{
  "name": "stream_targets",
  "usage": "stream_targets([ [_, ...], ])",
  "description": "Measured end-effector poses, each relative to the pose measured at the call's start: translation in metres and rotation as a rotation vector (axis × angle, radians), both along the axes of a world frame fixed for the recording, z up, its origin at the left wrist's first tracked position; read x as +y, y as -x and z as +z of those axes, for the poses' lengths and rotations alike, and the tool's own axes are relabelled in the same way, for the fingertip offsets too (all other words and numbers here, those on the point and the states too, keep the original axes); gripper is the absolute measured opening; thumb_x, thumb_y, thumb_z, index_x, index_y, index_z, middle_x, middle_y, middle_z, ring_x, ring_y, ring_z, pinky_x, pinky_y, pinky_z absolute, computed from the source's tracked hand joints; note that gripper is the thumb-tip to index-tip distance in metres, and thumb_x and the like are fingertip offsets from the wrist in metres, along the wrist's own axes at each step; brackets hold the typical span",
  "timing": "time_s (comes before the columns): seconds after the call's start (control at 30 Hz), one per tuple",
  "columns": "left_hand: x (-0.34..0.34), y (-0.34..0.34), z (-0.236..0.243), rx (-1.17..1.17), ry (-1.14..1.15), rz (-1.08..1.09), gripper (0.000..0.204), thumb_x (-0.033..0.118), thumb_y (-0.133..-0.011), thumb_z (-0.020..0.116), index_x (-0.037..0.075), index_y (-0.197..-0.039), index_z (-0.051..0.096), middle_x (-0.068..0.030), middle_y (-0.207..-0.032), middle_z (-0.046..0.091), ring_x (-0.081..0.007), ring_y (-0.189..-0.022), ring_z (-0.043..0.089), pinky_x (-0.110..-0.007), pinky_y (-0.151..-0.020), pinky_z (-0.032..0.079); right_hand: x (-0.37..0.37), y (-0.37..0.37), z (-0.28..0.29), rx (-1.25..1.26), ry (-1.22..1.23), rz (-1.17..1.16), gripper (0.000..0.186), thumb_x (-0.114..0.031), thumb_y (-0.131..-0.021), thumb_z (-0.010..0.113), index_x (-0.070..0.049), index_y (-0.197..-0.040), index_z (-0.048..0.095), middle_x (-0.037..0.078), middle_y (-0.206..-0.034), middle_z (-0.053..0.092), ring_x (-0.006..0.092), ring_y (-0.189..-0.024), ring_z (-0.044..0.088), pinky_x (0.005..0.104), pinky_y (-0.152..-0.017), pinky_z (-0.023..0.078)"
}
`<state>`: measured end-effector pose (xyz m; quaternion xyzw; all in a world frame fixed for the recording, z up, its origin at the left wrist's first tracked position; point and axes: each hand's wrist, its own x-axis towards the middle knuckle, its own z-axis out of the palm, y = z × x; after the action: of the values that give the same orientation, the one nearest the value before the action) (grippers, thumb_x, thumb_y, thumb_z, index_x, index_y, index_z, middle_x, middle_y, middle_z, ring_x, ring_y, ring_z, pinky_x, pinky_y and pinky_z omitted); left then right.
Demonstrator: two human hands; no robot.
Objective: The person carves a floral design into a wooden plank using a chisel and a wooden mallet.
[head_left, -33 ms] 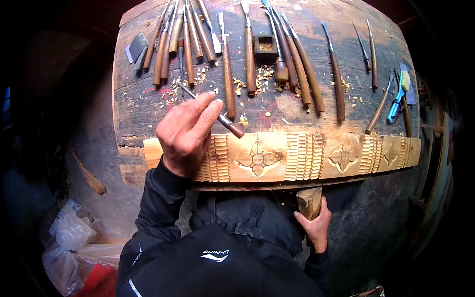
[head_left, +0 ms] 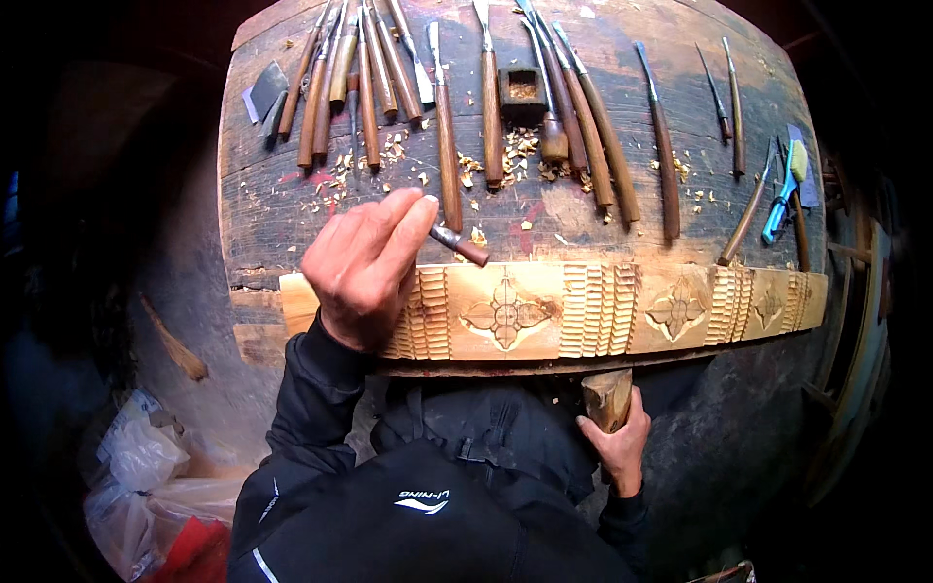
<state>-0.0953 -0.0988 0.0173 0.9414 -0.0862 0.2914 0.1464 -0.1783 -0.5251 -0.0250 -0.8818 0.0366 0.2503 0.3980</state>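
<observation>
My left hand (head_left: pixel 364 257) is closed around a carving chisel (head_left: pixel 461 246). Its brown wooden handle end points right, and its blade is mostly hidden by my fingers. That hand is above the left part of a long pale wooden board (head_left: pixel 612 335). The board is carved with bands of grooves and several flower shapes, the largest flower (head_left: pixel 506 311) just right of my hand. Below the board's near edge, my right hand (head_left: pixel 623 439) grips a chunky wooden mallet (head_left: pixel 608 398), its head upward and apart from the chisel.
Several wooden-handled chisels (head_left: pixel 446 146) lie across the far side of the worn table (head_left: pixel 262 209) among wood shavings. A small dark square box (head_left: pixel 522 89) stands between them. At the right lies a blue brush (head_left: pixel 785 194). Plastic bags (head_left: pixel 136 466) and a small broom (head_left: pixel 175 340) are on the floor at left.
The chisel has turned in my left hand, its handle end shifting slightly right and up and its shaft no longer showing beyond my fingers. My right hand and the mallet have stayed put.
</observation>
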Motion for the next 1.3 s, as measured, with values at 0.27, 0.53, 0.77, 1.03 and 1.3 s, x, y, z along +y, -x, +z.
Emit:
stream_targets([
  [0.27,-0.112,0.005,0.01,-0.07,0.269,-0.361,0.053,0.018,-0.075,0.081,0.006,-0.126,0.083,0.0016,-0.083,0.062,-0.0159,-0.078,0.062,-0.031,-0.071,0.055,0.001,-0.002,-0.008,-0.021,-0.081,-0.017,0.073,-0.024,-0.072,0.103,-0.002,-0.132,0.067,0.019,-0.113,0.082,0.0358,-0.105,0.081,0.044,-0.092,0.062],
  [0.53,-0.161,-0.032,-0.014,-0.03,0.468,-0.306,0.054,0.018,-0.083,0.079,0.007,-0.136,0.077,-0.0016,-0.09,0.064,-0.0175,-0.069,0.062,-0.032,-0.057,0.049,-0.025,0.0,0.031,0.767,-0.891,-0.331,0.112,-0.037,-0.069,0.102,-0.007,-0.159,0.044,0.017,-0.117,0.072,0.0321,-0.092,0.074,0.0393,-0.068,0.063],
  [0.77,-0.161,-0.035,-0.018,0.012,0.538,-0.243,0.035,0.016,-0.087,0.076,0.007,-0.12,0.076,-0.0026,-0.088,0.063,-0.0203,-0.075,0.065,-0.035,-0.063,0.052,-0.018,-0.025,0.032,0.491,-1.491,-0.461,0.1,-0.043,-0.092,0.092,0.003,-0.16,0.035,0.03,-0.143,0.055,0.0403,-0.083,0.075,0.04,-0.051,0.065],
  [1.03,-0.167,-0.037,-0.025,0.059,0.616,-0.254,0.03,0.013,-0.09,0.073,-0.002,-0.116,0.071,-0.0096,-0.096,0.067,-0.0263,-0.087,0.07,-0.038,-0.074,0.058,-0.007,-0.082,0.053,0.399,-1.355,-0.463,0.097,-0.061,-0.098,0.082,0.006,-0.157,0.043,0.033,-0.139,0.059,0.0333,-0.086,0.073,0.0366,-0.061,0.065],
  [1.3,-0.166,-0.039,-0.022,0.046,0.66,-0.233,0.027,0.013,-0.091,0.073,0.002,-0.115,0.071,-0.0088,-0.095,0.067,-0.0265,-0.087,0.07,-0.038,-0.074,0.058,0.008,-0.09,0.06,0.166,-1.119,-0.422,0.102,-0.054,-0.093,0.089,0.005,-0.16,0.039,0.025,-0.13,0.062,0.0256,-0.079,0.071,0.0303,-0.059,0.061],
])
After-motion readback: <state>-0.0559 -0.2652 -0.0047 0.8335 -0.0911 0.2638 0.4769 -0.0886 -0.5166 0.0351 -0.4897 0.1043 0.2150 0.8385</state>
